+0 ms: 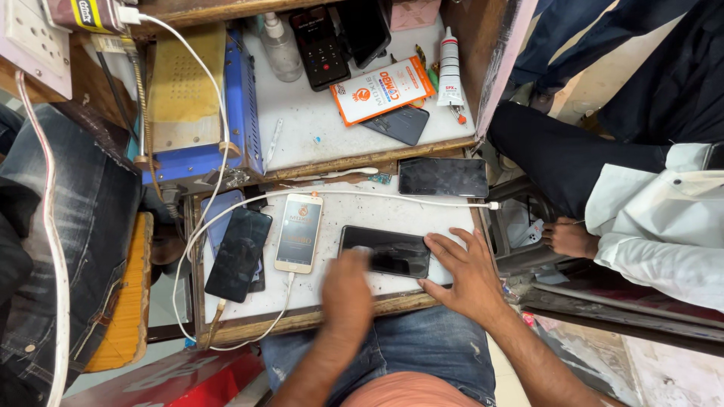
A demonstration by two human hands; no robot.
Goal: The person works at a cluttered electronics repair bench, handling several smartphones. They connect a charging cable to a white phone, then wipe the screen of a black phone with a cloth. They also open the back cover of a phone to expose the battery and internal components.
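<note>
A black phone (386, 251) lies flat on the small white worktop (422, 215) in front of me. My right hand (466, 273) rests spread on the worktop, its fingertips touching the phone's right end. My left hand (346, 295) is blurred, hovering at the phone's lower left corner; whether it touches the phone I cannot tell. A white phone (299, 232) with a lit screen lies to the left, a white cable plugged into its bottom. Further left a black phone (239, 254) lies over a blue one.
Another dark phone (443, 177) sits at the worktop's back right edge. The rear shelf holds an orange-and-white packet (383, 90), a glue tube (450, 68), a bottle (281, 47), more phones and a blue machine (197, 113). A seated person's white sleeve (664, 218) is at right.
</note>
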